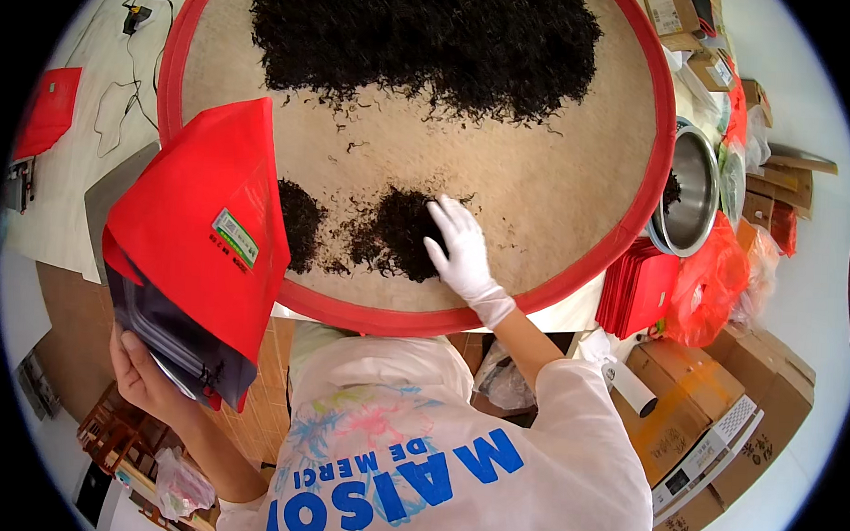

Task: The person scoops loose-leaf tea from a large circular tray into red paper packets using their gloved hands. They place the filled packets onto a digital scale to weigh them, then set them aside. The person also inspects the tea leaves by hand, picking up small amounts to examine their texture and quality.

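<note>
My bare left hand [144,378] grips a red pouch [189,180] near its gaping mouth, which shows a dark, shiny lining. A label with writing is stuck on the pouch, and a few dark strands cling near its mouth. In a white glove, my right hand [457,249] rests at the right edge of a small heap of dark, twisted dried leaves [402,229], thumb apart from the fingers. Another small heap [296,226] is partly hidden behind the pouch. Both heaps lie on a round tray [540,178] with a red cloth rim, below a large leaf pile [426,41].
Right of the tray stand a steel bowl [698,191] holding some leaves and a stack of red pouches [635,287]. Cardboard boxes [680,387] sit at lower right. A cable [129,94] and another red pouch [51,108] lie on the table at left.
</note>
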The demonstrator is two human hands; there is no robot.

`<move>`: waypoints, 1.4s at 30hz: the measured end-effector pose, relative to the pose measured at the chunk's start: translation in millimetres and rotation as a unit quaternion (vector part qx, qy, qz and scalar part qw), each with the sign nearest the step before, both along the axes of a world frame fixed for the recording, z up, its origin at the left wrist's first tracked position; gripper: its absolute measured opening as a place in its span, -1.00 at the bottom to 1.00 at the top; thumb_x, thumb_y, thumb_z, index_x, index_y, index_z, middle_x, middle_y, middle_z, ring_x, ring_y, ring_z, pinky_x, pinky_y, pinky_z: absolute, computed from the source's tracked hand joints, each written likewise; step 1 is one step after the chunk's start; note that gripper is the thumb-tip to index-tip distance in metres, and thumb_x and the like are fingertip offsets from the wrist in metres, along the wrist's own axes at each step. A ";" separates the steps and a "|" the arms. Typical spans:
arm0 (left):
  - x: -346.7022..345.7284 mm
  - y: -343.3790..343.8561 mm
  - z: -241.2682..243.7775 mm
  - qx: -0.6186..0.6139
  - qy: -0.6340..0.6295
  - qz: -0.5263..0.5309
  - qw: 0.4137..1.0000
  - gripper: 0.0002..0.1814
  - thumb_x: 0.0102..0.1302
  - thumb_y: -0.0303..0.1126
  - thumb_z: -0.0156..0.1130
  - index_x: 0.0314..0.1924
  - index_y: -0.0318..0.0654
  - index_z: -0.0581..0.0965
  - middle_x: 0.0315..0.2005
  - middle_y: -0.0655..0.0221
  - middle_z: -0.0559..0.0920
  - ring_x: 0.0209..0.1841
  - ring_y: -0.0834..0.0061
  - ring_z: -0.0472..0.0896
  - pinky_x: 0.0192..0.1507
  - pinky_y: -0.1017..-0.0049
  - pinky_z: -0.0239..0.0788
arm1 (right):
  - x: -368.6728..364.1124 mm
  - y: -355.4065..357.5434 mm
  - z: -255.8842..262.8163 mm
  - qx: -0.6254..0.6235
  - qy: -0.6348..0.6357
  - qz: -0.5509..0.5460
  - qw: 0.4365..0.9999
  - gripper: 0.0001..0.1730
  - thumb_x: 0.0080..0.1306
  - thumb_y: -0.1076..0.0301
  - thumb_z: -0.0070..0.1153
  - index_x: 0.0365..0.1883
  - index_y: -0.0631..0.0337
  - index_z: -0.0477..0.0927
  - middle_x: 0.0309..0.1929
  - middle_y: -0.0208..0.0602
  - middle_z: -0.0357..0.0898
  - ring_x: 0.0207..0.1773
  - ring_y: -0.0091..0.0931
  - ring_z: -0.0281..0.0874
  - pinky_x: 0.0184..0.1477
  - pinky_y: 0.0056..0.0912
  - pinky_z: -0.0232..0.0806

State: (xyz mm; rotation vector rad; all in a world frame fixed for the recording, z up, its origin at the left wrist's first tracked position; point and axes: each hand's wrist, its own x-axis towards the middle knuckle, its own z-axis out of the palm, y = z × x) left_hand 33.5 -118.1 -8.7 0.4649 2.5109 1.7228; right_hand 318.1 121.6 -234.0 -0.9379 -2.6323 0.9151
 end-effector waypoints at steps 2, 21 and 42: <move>0.1 0.3 -1.0 0.001 -0.002 0.007 1.000 -0.62 0.53 -0.33 -0.02 0.13 -0.55 0.47 -0.07 0.26 0.62 -0.08 0.62 0.56 0.04 0.62 0.35 | 26.5 6.4 3.5 0.003 -0.054 0.023 0.998 -0.04 0.13 0.05 0.31 0.42 0.20 0.18 0.43 0.10 0.11 0.45 -0.06 0.11 0.44 0.02 -0.02; -0.3 6.2 1.7 -0.044 -0.010 -0.068 0.997 -0.62 0.52 -0.35 -0.02 0.15 -0.53 0.48 -0.03 0.21 0.63 -0.01 0.59 0.56 0.11 0.59 0.32 | -64.9 27.3 -15.0 0.115 -0.071 0.374 0.917 0.01 -0.03 -0.26 0.31 0.38 -0.12 0.27 0.42 -0.09 0.14 0.39 -0.11 0.16 0.28 0.04 0.17; 35.6 123.1 -20.6 -0.166 0.027 -0.230 0.959 -0.68 0.51 -0.32 0.01 0.11 -0.30 0.58 -0.43 0.54 0.52 -0.39 0.80 0.30 -0.31 0.73 0.20 | -31.0 12.1 74.7 -0.650 0.315 -0.310 0.618 -0.63 0.40 0.18 0.11 0.09 0.15 0.60 0.04 -0.48 0.60 0.00 -0.57 0.54 0.10 -0.45 0.34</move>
